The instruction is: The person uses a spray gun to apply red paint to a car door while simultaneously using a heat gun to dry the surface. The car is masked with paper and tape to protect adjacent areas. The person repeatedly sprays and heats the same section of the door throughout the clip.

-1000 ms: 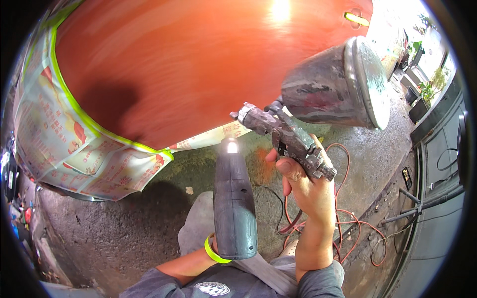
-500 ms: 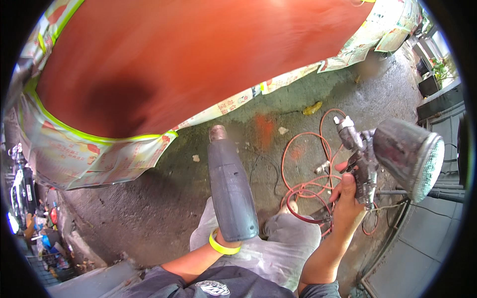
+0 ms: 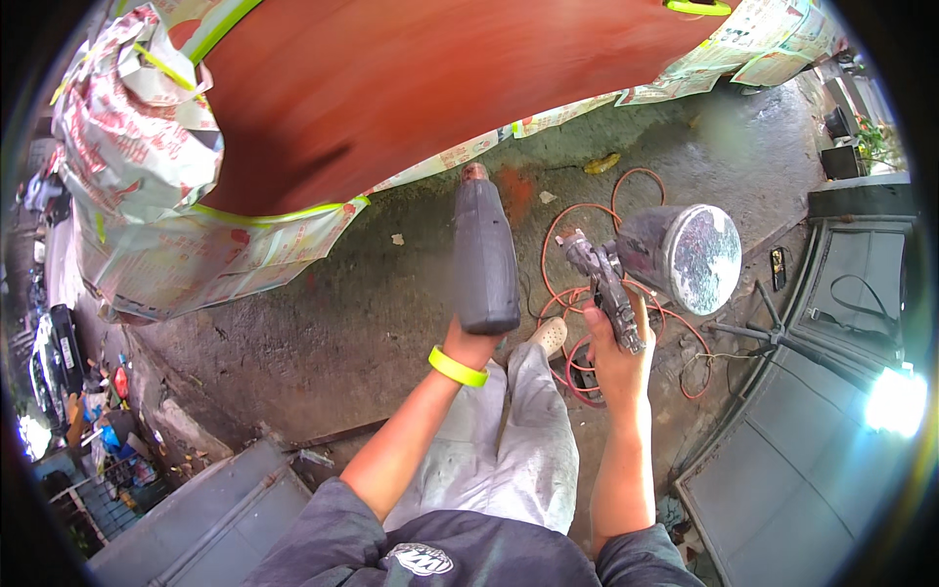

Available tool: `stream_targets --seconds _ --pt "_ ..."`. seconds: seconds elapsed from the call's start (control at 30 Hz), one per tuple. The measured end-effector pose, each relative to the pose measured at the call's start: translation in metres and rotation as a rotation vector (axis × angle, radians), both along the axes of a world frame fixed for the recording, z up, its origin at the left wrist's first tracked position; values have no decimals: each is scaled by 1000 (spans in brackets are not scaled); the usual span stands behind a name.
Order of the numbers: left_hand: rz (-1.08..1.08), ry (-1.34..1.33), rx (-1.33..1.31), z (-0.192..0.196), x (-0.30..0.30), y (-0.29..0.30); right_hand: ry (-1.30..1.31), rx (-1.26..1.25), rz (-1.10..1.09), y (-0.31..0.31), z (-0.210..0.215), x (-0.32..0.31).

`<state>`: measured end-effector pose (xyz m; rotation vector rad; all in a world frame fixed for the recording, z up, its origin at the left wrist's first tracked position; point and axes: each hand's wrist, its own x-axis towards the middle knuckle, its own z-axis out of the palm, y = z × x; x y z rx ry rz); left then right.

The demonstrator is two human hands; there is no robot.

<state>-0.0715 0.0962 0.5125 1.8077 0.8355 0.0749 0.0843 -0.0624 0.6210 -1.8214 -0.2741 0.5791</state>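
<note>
My left hand grips a dark heat gun by its handle, nozzle pointing up toward the red painted car panel. A yellow-green band sits on that wrist. My right hand holds a paint spray gun with a round metal cup on top, tilted to the right. The spray gun hangs over the concrete floor, away from the panel. Masking newspaper with yellow-green tape edges the panel.
A red hose lies coiled on the stained concrete floor under the spray gun. Grey metal panels lie at the right. Cluttered items line the left edge. My grey trouser leg and shoe are below.
The view has tilted down and the panel sits higher in frame. My right hand brought the spray gun down from the panel and closer to my left hand. The heat gun stays pointed upward.
</note>
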Motion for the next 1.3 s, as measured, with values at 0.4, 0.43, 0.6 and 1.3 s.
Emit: stream_targets --seconds 0.4,0.43,0.6,1.3 --pt "249 34 -304 -26 -41 46 75 -55 41 53 26 -46" --pt "248 2 -273 -12 -44 44 64 -35 44 56 24 -47" --pt "129 -141 184 -42 -91 34 -202 -25 46 89 7 -39" --pt "-21 -208 273 50 -142 -5 -185 53 144 112 42 -32"
